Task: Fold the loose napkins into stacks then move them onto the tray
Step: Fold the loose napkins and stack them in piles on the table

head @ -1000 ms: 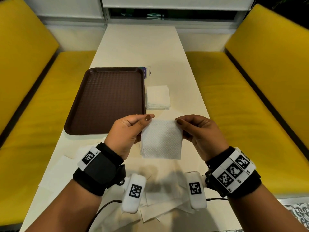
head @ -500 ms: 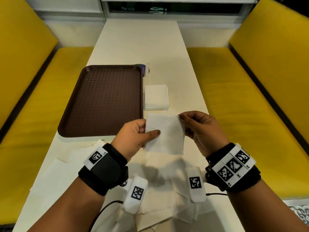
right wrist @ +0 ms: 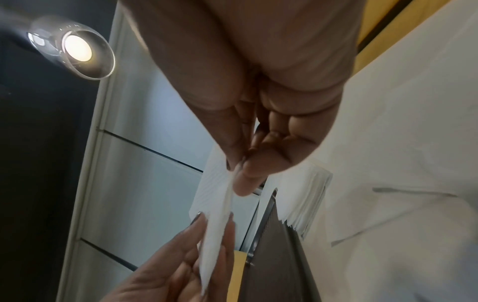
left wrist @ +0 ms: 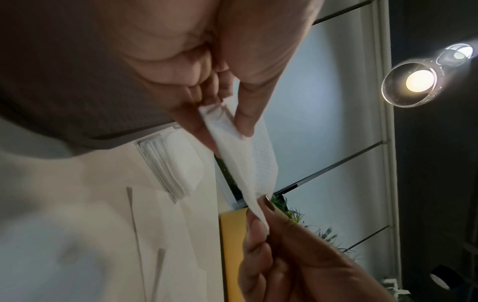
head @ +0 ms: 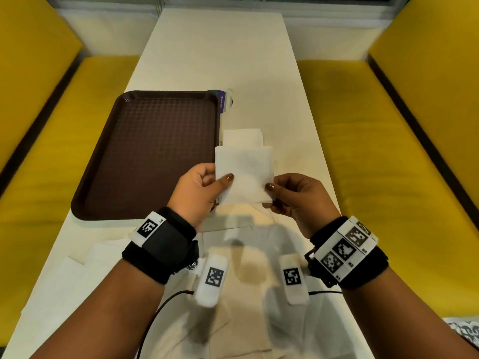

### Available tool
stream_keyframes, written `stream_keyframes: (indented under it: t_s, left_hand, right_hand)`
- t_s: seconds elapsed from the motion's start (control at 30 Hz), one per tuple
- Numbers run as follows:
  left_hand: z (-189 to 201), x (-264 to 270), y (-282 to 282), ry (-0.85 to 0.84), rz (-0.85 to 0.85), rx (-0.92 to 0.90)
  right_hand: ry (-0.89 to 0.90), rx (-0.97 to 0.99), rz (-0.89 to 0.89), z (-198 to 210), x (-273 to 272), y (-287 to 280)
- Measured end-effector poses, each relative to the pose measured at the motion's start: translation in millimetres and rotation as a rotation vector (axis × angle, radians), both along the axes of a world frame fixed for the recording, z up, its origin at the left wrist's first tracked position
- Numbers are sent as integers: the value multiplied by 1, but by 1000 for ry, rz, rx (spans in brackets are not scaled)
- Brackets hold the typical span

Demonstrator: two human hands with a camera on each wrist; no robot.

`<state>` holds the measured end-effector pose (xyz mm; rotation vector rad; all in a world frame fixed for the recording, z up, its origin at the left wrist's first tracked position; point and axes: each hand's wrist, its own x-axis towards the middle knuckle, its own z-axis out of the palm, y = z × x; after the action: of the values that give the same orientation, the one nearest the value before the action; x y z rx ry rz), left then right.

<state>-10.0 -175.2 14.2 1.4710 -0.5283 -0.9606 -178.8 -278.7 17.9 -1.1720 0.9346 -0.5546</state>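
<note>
Folded napkin [head: 243,174]: held above the surface [head: 217,55], just right of the tray [head: 145,156], over the napkin stack [head: 242,137]. Left hand [head: 199,193]: thumb and fingers pinch its left edge. Right hand [head: 298,198]: pinches its lower right corner.

Yellow benches [head: 404,141] — lit lamp [left wrist: 419,81]

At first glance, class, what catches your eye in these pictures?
A white folded napkin held up mid-table, pinched by the left hand and right hand. Left of it lies a bare brown tray; just behind it sits a stack of folded napkins.
</note>
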Motion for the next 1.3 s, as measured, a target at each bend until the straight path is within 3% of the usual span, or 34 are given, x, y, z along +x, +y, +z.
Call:
stream_keyframes:
  t_s: [0.17,0.37,0.8,1.13,1.3]
  left_hand:
    - [-10,14,-6,54,132,61]
    - [-16,17,-8,48,135,97]
    - [-25,19,-3,78,135,101]
    - [-19,8,1,5,63,129]
    - [-23,-3,12,-224,-66,187]
  right_hand:
    - [-20,53,-64,-4,28,-41]
    - [31,107,-100,-23,57,-82]
    - [296,-55,-62,-51,81,-110]
    - [475,-311,-30,-35,49,-95]
    - [477,-347,63,-22,2,-54]
